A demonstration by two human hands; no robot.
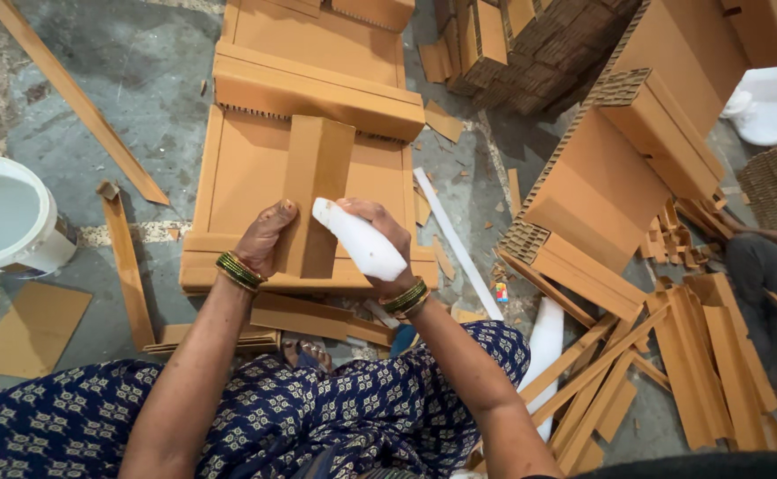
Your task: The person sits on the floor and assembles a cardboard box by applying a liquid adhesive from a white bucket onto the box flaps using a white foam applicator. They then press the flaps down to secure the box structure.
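Note:
My left hand [262, 238] presses its thumb and fingers on the lower left edge of a folded brown cardboard strip [317, 177]. That strip lies upright on a flat cardboard tray panel [237, 177]. My right hand [379, 232] is closed around a white squeeze bottle [360, 239], its tip pointing up-left at the strip near my left thumb. Green bangles are on both wrists. My lap in blue patterned cloth fills the bottom of the view.
A white bucket [2, 217] of white liquid stands at the left. Cardboard strips [690, 372] are piled at the right, stacked corrugated boxes [601, 168] behind them. Another person's leg [761, 266] shows at the right edge. Loose strips [126, 266] lie on the concrete floor.

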